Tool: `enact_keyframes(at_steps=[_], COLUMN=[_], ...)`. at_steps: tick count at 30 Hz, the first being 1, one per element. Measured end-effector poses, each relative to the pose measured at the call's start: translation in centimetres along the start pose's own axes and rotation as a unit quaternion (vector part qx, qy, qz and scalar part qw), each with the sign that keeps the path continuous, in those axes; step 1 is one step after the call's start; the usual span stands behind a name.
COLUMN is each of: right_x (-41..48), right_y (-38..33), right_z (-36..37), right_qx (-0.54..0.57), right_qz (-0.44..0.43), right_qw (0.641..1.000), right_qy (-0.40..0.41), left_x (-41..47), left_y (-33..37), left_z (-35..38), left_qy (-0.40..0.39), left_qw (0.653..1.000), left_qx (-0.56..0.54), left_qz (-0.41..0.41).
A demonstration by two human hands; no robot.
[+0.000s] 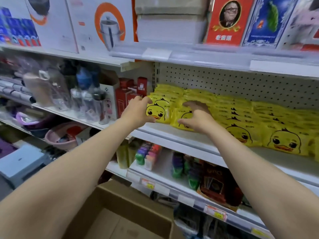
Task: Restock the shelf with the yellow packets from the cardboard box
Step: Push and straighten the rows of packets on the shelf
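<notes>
At the far left, clear bottles (82, 99) and red boxes (127, 95) stand on the neighbouring shelf. Beside them, the left hand (138, 111) is spread around the left edge of the first yellow packet (158, 111), the thumb under it and the fingers on its top corner; the grip is loose, not closed. The right hand (195, 118) is open and curved over the second packet (184, 119), thumb at the front edge, fingers resting on top. Further right, many more yellow packets (283, 140) with a duck face stand in rows on the white shelf (174, 133), before the pegboard wall (233, 81). Below, between both forearms, the cardboard box (124, 214) is open; I cannot tell what it holds.
</notes>
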State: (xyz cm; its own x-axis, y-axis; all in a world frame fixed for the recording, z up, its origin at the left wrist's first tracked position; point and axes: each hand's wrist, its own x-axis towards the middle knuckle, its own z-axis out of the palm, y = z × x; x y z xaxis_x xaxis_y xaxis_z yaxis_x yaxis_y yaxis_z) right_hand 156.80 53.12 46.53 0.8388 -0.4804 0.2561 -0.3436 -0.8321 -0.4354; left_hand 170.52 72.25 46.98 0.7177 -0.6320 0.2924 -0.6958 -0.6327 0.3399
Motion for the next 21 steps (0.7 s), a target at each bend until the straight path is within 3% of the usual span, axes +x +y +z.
enact_keyframes(at_steps=[8,13,16,21], right_x=[5.3,6.3,7.4,8.8], right_y=[-2.9,-4.7,-5.0,-5.4], right_z=[3.7,5.9,7.2,9.1], right_qx=[-0.078,-0.154,-0.189,-0.211], right_qz=[0.036,0.077,0.113,0.119], right_qw=[0.996,0.985,0.975,0.97], right_qy=[-0.003,-0.002,-0.03,-0.034], left_x=[9.1,12.9,14.2,15.5], left_y=[-5.8,-7.0,-7.9,-8.1], left_z=[1.2,4.0,5.8,7.2], left_qy=[-0.07,-0.153,-0.162,-0.148], left_qw=[0.992,0.96,0.939,0.94], left_qx=[0.023,0.091,0.128,0.101], left_qz=[0.105,0.214,0.275,0.292])
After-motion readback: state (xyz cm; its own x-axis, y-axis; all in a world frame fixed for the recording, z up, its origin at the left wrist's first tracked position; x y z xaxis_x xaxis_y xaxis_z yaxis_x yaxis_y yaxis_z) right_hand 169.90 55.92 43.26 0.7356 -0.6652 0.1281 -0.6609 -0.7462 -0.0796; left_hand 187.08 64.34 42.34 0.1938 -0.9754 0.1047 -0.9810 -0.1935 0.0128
